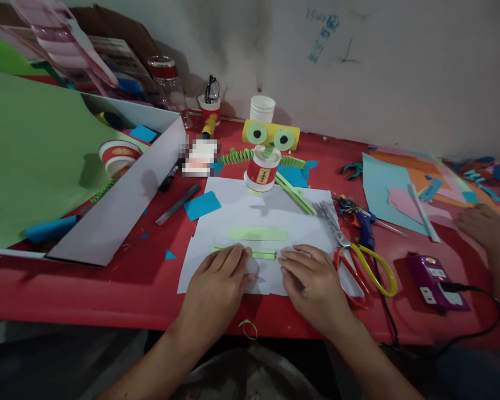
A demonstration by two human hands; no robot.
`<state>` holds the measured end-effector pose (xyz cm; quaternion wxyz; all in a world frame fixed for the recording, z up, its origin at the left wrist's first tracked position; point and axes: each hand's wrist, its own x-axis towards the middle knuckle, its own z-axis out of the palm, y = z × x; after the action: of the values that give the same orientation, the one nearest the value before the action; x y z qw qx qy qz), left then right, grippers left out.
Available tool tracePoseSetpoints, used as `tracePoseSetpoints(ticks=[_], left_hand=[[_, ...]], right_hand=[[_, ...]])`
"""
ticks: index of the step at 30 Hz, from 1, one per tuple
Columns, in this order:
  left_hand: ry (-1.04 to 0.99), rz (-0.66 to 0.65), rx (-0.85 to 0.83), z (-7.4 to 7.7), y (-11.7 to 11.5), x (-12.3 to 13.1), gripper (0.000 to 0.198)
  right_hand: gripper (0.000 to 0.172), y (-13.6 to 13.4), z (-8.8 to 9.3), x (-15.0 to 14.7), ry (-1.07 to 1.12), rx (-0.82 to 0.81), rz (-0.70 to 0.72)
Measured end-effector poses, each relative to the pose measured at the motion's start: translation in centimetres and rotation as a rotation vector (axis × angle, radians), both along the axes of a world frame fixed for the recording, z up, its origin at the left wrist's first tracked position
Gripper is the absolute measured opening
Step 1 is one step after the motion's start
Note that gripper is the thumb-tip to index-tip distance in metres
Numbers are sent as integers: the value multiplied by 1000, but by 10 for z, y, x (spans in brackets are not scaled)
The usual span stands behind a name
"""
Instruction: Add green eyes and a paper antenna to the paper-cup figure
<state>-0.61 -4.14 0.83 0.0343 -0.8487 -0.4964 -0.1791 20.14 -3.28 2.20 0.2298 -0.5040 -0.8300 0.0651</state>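
A folded light-green paper strip [263, 254] lies across white paper [300, 214] in front of me. Over its left end, my left hand [216, 283] presses down with fingers together, covering that part of it. Just off its right end rests my right hand [312, 283], fingers loosely bent and apart, holding nothing visible. A flat, wider light-green strip [258, 233] lies just beyond. Further back stands a paper-cup figure [261, 171] with a yellow roll head [270, 135] and pleated green arms. Long green strips [295, 194] lean beside it.
Scissors [354, 250] with red and yellow handles lie beside my right hand. Near them are a blue glue gun [362, 222] and a purple power socket box [435, 282] with a cable. At far right is another person's hand [483, 225]. A white box [129, 189] stands left.
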Motion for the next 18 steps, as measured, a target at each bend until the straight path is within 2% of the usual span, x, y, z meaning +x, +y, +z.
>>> tracePoseSetpoints(ticks=[4, 8, 10, 14, 18], left_hand=[[6, -2, 46, -1, 1, 3, 33], [-36, 10, 21, -3, 0, 1, 33], [-77, 23, -2, -2, 1, 0, 33], [-178, 68, -68, 12, 11, -1, 30], [-296, 40, -367, 33, 32, -6, 23]], right_hand=[[12, 13, 2, -10, 58, -99, -108], [3, 22, 2, -24, 13, -182, -125], [7, 23, 3, -28, 22, -209, -117], [10, 23, 11, -29, 142, -311, -76], [9, 29, 21, -32, 432, -505, -44]])
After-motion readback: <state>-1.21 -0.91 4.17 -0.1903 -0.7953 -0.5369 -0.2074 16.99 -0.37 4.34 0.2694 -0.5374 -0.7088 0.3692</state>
